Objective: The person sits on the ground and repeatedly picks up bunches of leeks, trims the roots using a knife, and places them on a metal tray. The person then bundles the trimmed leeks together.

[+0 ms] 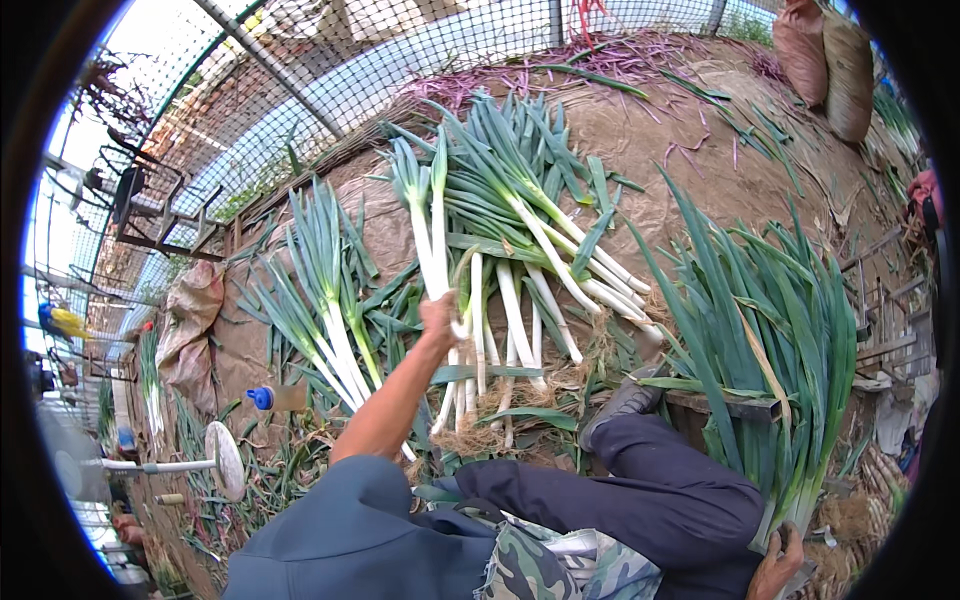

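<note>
My left hand (437, 315) is closed around the lower white ends of a few long green onions (424, 225), their leaves pointing away from me. Beneath and to the right lies a pile of green onions (517, 300) with white stalks and hairy roots toward me. Another small group of green onions (330, 315) rests left of the hand. At the lower right, my right hand (778, 562) is at the white base of a big leafy bunch of green onions (765, 330); its grip is partly hidden. That bunch leans across a dark bench edge (720, 405).
A bottle with a blue cap (261, 397) is on the left, near a round white disc on a pole (225, 460). A crumpled sack (191, 330) lies beyond. Purple strips (525, 71) litter the far ground along the netting (420, 45). Full sacks (847, 75) stand far right.
</note>
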### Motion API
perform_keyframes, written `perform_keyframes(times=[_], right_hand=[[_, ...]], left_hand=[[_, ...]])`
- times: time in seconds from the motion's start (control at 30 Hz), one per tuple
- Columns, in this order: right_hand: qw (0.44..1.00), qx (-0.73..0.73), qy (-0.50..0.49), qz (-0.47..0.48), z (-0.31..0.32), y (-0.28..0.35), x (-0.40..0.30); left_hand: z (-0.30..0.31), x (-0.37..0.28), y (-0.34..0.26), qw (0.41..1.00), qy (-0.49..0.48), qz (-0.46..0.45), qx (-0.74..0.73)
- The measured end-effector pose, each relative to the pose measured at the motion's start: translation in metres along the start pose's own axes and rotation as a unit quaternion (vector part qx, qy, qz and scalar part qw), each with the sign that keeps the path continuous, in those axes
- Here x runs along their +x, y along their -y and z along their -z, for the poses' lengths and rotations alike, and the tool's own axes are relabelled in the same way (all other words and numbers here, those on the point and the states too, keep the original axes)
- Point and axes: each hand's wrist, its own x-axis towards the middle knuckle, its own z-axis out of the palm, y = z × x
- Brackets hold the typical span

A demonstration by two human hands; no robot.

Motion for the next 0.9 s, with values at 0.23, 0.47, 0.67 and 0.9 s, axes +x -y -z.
perform_keyframes(times=[0.23, 0.47, 0.67, 0.9], right_hand=[[0.999, 0.018, 0.021, 0.046, -0.003, 0.008, 0.009], [0.994, -0.098, 0.009, 0.053, -0.004, -0.002, 0.002], [1.0, 0.021, -0.003, 0.018, 0.001, 0.017, 0.008], [0.999, -0.012, -0.003, 0.031, -0.009, -0.009, 0.001]], left_hand=[[0.193, -0.023, -0.027, 0.967, -0.151, -0.146, 0.144], [0.224, -0.056, 0.009, 0.653, -0.144, 0.076, 0.74], [0.047, -0.034, 0.05, 0.749, 0.181, -0.293, 0.566], [-0.177, -0.022, 0.079, 0.646, 0.356, -0.295, 0.608]])
